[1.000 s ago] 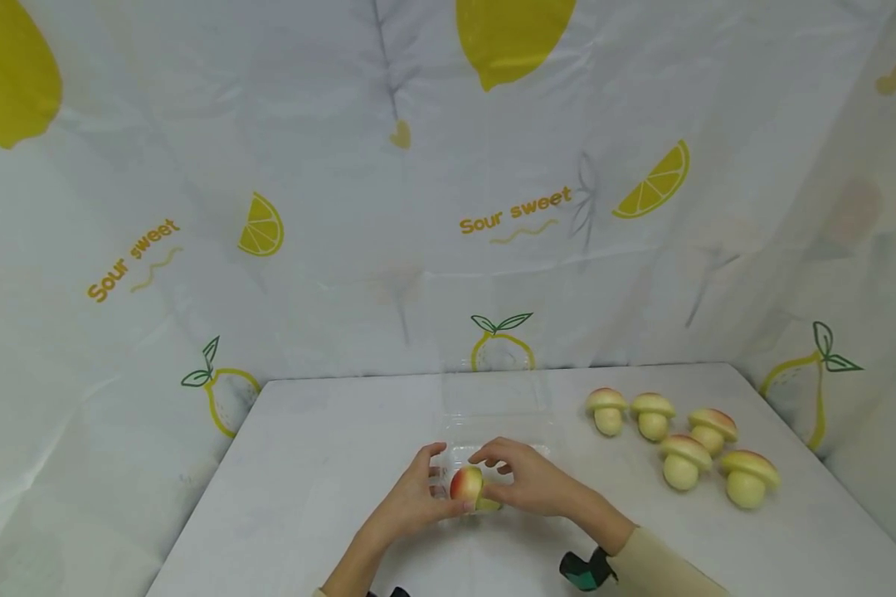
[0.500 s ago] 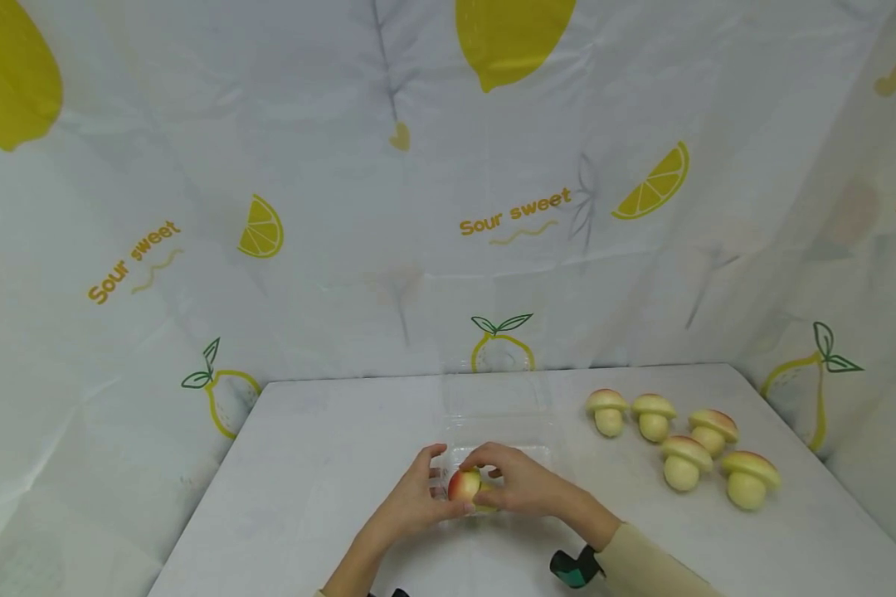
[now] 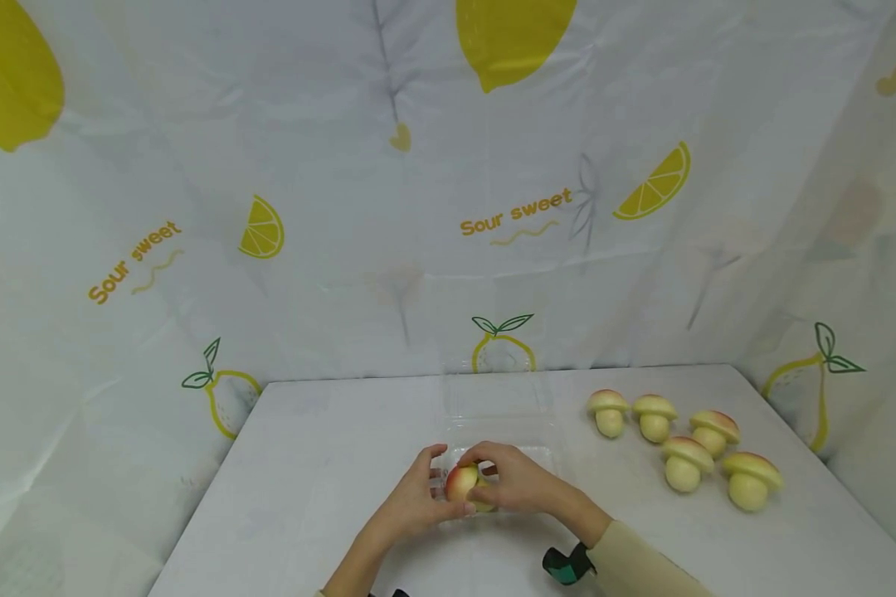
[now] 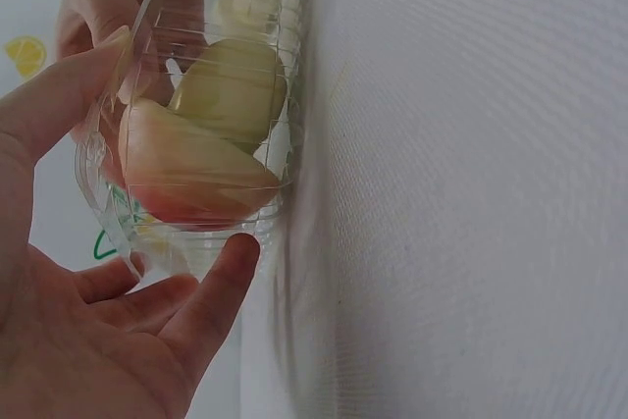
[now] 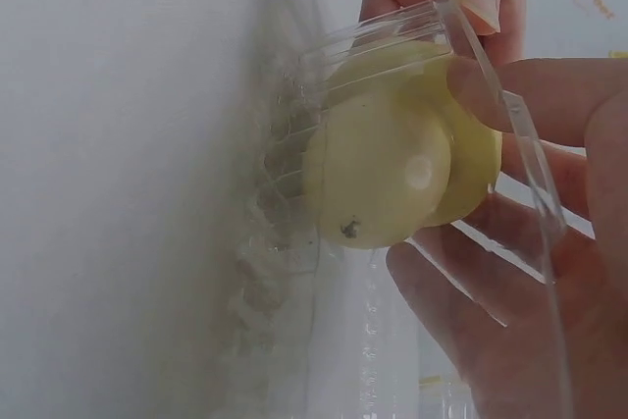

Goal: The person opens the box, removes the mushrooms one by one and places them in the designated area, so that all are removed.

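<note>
A toy mushroom (image 3: 459,482) with a red-and-yellow cap lies tipped on its side within a clear plastic clamshell box (image 3: 543,456), cap toward the left wall. My right hand (image 3: 526,482) reaches in over the rim and holds it between thumb and fingers; the right wrist view shows its pale round stem (image 5: 378,174) through the ribbed wall. Around the box's left front corner curls my left hand (image 3: 412,499), its thumb at the front rim and its fingers along the left side. In the left wrist view the cap (image 4: 191,169) shows behind the plastic.
The box's transparent lid (image 3: 496,394) is folded back toward the far table edge. Several more toy mushrooms (image 3: 684,464) stand upright at the right of the white table (image 3: 328,448). A lemon-printed curtain (image 3: 343,207) hangs behind.
My right hand has moved slightly left with the toy mushroom, and its fingers have come down onto the cap. The left hand stays in place at the box.
</note>
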`<state>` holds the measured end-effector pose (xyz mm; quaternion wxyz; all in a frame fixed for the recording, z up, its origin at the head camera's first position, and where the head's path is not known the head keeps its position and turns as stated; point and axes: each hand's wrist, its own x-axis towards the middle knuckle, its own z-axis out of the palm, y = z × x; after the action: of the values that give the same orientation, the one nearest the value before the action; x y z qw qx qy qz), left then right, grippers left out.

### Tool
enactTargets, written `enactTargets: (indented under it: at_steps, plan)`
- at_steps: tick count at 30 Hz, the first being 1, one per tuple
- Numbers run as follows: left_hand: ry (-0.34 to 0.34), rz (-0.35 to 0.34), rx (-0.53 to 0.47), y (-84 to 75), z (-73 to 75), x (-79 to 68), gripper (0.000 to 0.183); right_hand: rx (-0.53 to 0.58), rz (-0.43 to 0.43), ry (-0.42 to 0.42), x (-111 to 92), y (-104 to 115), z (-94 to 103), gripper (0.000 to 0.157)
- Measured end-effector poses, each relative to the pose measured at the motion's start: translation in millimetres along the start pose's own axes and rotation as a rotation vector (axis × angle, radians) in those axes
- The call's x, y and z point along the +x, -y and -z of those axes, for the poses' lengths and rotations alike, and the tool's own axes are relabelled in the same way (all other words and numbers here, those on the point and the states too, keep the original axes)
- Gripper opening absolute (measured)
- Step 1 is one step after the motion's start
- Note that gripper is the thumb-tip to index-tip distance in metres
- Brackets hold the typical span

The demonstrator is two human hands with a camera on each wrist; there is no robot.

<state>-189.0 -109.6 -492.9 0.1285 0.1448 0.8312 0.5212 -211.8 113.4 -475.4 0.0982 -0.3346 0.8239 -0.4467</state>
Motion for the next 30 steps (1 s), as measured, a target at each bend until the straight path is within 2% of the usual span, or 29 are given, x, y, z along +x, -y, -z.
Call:
enactTargets:
  at_steps: [8,19,30]
  plan:
    - [0.005,0.002,0.002,0.6,0.0,0.5,0.100,-0.011,-0.013,-0.036,0,-3,-1.1,0.028]
    - [0.004,0.012,0.014,0.5,0.6,0.4,0.101,-0.057,-0.021,-0.041,-4,2,3.5,0.030]
    - [0.002,0.009,0.008,-2.2,0.5,-3.7,0.101,-0.072,0.020,-0.134,-19,6,18.4,0.029]
